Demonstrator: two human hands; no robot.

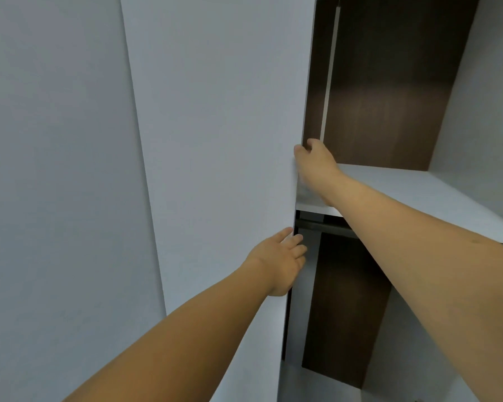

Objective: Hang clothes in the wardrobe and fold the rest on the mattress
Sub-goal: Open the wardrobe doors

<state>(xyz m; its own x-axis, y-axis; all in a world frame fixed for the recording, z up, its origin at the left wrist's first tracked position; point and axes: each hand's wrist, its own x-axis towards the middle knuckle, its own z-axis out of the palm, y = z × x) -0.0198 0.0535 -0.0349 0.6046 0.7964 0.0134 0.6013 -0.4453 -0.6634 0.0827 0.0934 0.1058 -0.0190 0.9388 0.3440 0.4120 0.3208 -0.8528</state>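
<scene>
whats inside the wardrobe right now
Inside the wardrobe there is a white shelf, a dark rail under it and a brown back panel. No clothes show. The door, held at its edge by both hands, covers the left part.

A flat pale wardrobe door (215, 140) stands left of centre, with a plain pale panel (55, 169) further left of it. Right of the door's edge lies the open wardrobe interior with its dark wooden back panel (389, 97) at the far side. A pale horizontal shelf (418, 192) crosses the interior, and a dark metal hanging rail (320, 226) runs just beneath it. The right hand (314, 158) grips the door's edge above the shelf; the left hand (279, 262) holds the same edge below the rail.
</scene>
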